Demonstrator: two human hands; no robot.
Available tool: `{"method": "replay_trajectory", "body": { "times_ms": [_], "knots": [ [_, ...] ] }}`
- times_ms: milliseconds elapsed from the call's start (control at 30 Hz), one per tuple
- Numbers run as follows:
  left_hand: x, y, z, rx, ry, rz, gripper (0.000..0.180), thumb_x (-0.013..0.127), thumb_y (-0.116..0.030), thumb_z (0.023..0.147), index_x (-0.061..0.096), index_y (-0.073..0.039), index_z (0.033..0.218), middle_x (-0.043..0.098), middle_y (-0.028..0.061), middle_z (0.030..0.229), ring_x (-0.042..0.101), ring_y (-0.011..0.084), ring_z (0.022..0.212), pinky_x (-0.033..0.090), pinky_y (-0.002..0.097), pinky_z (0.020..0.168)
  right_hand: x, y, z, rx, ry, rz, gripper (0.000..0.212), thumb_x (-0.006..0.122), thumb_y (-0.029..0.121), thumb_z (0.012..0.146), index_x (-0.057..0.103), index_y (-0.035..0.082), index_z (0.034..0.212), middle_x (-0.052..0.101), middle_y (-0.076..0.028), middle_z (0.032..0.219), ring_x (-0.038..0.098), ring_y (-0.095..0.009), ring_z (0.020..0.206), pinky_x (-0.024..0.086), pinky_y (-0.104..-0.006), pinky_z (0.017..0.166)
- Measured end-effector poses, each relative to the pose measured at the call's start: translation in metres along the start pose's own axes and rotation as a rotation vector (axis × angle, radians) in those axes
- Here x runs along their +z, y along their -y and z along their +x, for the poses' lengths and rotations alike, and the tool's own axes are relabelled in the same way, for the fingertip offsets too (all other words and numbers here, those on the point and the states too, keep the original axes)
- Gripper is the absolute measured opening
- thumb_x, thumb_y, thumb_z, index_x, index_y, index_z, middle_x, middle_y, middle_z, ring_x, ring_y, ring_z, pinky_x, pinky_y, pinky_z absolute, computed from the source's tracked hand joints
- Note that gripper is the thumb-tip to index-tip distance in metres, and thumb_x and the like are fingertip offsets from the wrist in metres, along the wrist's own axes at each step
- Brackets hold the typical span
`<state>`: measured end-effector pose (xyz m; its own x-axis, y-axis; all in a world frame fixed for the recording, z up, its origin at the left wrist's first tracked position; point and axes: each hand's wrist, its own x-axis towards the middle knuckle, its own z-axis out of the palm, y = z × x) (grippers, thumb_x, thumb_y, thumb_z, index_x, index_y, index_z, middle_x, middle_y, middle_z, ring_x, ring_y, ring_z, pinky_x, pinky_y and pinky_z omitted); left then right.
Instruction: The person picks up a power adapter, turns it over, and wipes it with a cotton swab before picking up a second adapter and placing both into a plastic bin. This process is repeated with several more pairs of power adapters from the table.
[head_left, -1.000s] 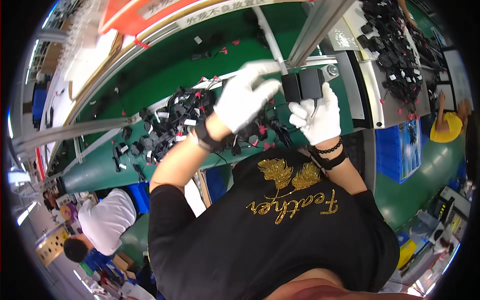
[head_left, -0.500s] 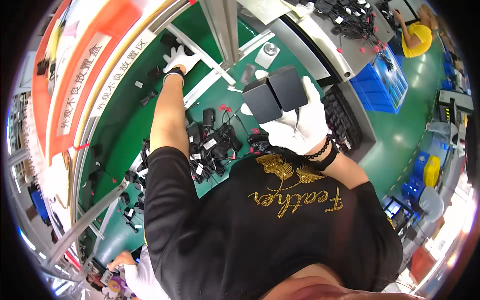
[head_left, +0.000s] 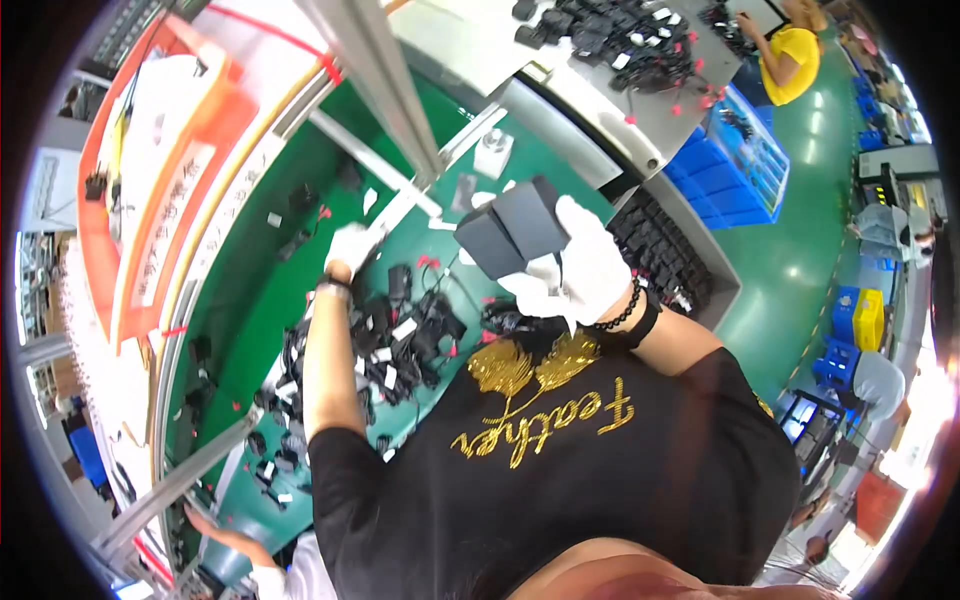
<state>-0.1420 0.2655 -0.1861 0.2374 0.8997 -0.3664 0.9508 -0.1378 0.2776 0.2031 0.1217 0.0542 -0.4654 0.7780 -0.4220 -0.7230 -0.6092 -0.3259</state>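
Note:
My right hand point(head_left: 592, 272), in a white glove, is closed around two black power adapters held side by side. One adapter point(head_left: 487, 240) lies nearer my left and the other adapter point(head_left: 540, 215) is next to it; part of a cable hangs over the palm. My left hand point(head_left: 350, 248), gloved as well, is over the green table by a metal rail; its fingers are blurred, and whether it holds anything is hidden. Just nearer to me lies a tangled pile of black adapters point(head_left: 415, 330) with cables, white labels and red tips.
A metal post point(head_left: 385, 80) and rail point(head_left: 370, 160) cross the work area. Beyond the adapters sits a small white box point(head_left: 493, 152). At the right stand a grey bin point(head_left: 715, 285) of black adapters and a blue crate point(head_left: 700, 165). A person in yellow point(head_left: 790, 70) works farther off.
My left hand has drawn back toward me from the far side of the rail, where its fingers were spread. The right hand keeps both adapters; the whole view has shifted slightly.

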Motion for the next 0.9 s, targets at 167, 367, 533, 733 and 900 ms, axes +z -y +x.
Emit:
{"method": "replay_trajectory", "body": {
  "times_ms": [167, 367, 533, 733, 900],
  "knots": [
    [-0.026, -0.034, -0.093, -0.279, -0.122, -0.743, 0.029, 0.076, -0.024, 0.074, 0.065, 0.000, 0.085, 0.062, 0.0025, 0.078, 0.055, 0.0117, 0.075, 0.046, 0.0282, 0.068, -0.012, 0.064, -0.027, -0.285, -0.004, -0.471, 0.043, 0.055, 0.031, 0.093, 0.047, 0.011, 0.130, 0.057, -0.008, 0.115, 0.059, -0.019, 0.086, 0.051, -0.0296, 0.066],
    [-0.018, -0.096, -0.172, -0.270, -0.075, -1.033, 0.026, 0.078, -0.016, 0.069, 0.060, -0.002, 0.081, 0.057, 0.0087, 0.083, 0.058, 0.0207, 0.082, 0.047, 0.0331, 0.074, 0.011, 0.195, -0.049, -0.986, -0.140, -0.850, 0.036, 0.061, 0.021, 0.089, 0.055, 0.004, 0.121, 0.063, -0.010, 0.101, 0.061, -0.017, 0.083, 0.050, -0.0247, 0.070],
    [-0.003, -0.136, -0.197, -0.016, -0.268, -0.554, 0.029, 0.082, -0.021, 0.063, 0.062, -0.005, 0.078, 0.055, 0.0111, 0.088, 0.056, 0.0282, 0.089, 0.046, 0.0361, 0.077, 0.009, 0.337, -0.019, -1.436, -0.504, -1.492, 0.052, 0.066, 0.025, 0.087, 0.048, 0.003, 0.130, 0.062, -0.010, 0.104, 0.056, -0.014, 0.088, 0.044, -0.0272, 0.076],
    [0.012, -0.170, -0.204, -0.114, -0.198, -0.446, 0.032, 0.081, -0.030, 0.062, 0.065, -0.007, 0.076, 0.061, 0.0104, 0.087, 0.056, 0.0292, 0.093, 0.044, 0.0390, 0.082, -0.083, 0.453, 0.095, -1.529, -0.877, -2.281, 0.081, 0.075, 0.044, 0.073, 0.043, 0.007, 0.138, 0.059, -0.027, 0.116, 0.056, -0.042, 0.107, 0.043, -0.0453, 0.095],
    [0.025, -0.194, -0.216, -0.398, -0.226, -0.558, 0.027, 0.076, -0.028, 0.068, 0.063, -0.007, 0.076, 0.060, 0.0119, 0.084, 0.058, 0.0303, 0.085, 0.046, 0.0404, 0.077, -0.172, 0.470, 0.151, -0.818, -1.256, -2.699, 0.078, 0.063, 0.056, 0.078, 0.033, 0.029, 0.145, 0.043, -0.025, 0.138, 0.052, -0.039, 0.119, 0.047, -0.0479, 0.093]
  ]
}}
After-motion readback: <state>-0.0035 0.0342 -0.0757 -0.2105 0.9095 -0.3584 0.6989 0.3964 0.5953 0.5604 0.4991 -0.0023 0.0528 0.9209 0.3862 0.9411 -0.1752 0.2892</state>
